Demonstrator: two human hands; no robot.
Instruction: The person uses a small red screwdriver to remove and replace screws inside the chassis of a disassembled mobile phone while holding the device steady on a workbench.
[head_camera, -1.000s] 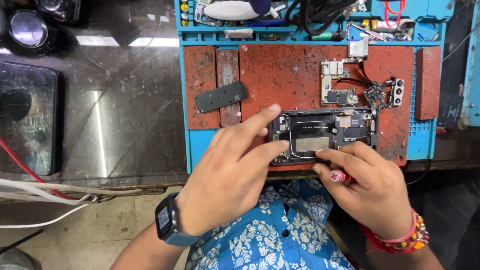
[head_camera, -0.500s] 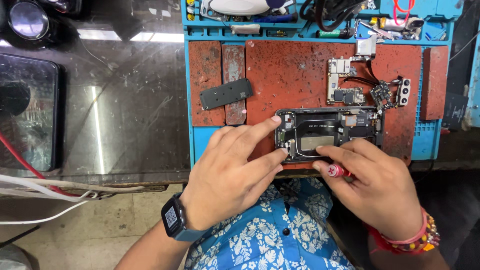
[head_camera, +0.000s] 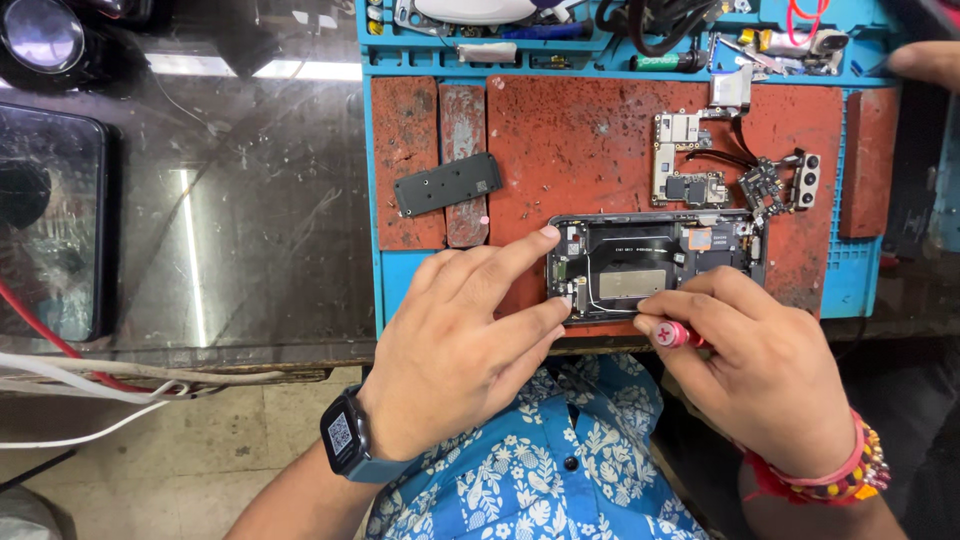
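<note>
An opened black phone (head_camera: 655, 262) lies back-up on the worn red and blue repair mat (head_camera: 600, 150), its inner parts exposed. My left hand (head_camera: 460, 350), a dark smartwatch on its wrist, rests fingers on the phone's left end, index at the top corner and middle finger at the lower corner. My right hand (head_camera: 765, 365), with beaded bracelets, grips a small red-capped screwdriver (head_camera: 672, 333) against the phone's lower edge. The tool's tip is hidden by my fingers.
A green circuit board (head_camera: 683, 160), a small camera module (head_camera: 805, 180) and a black cover plate (head_camera: 448, 183) lie on the mat. Tools fill the blue tray (head_camera: 600, 30) behind. A dark tablet (head_camera: 50, 220) and white and red cables (head_camera: 120, 385) sit left. Another person's fingertip (head_camera: 925, 60) shows top right.
Both hands stay on the phone almost unmoved. The view has shifted slightly, so everything sits a little lower and to the right in the frame.
</note>
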